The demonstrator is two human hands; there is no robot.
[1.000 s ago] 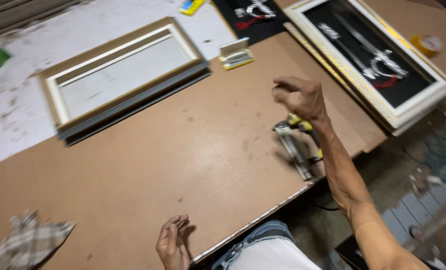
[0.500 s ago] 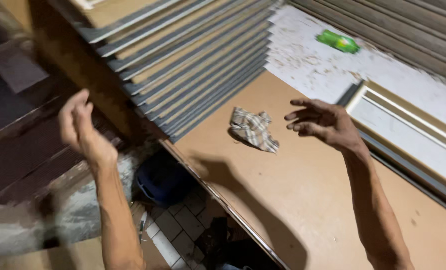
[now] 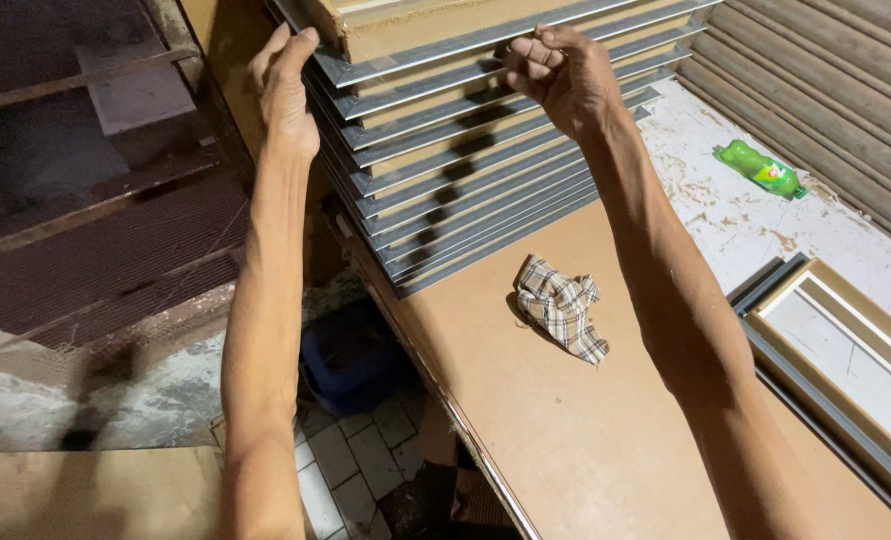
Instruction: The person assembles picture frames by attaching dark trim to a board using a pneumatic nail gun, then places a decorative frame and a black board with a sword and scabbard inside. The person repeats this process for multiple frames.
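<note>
A tall stack of framed panels (image 3: pixel 465 170) with grey edges and tan backs stands at the far left end of the brown worktable (image 3: pixel 585 440). My left hand (image 3: pixel 287 85) lies flat against the stack's left corner, fingers extended upward. My right hand (image 3: pixel 562 72) curls its fingers over the front edge of one of the upper frames. Both arms reach up and forward from the bottom of the view.
A crumpled checked cloth (image 3: pixel 562 305) lies on the table below the stack. A green plastic bottle (image 3: pixel 760 168) rests on the white paint-stained surface at the back right. Another frame (image 3: pixel 845 350) lies face-down at the right. A dark blue container (image 3: pixel 350 355) sits on the tiled floor left of the table.
The view swung left from the tool and frames to the stack. Both hands, in mid-air half a second ago, have risen onto the stack's upper frames.
</note>
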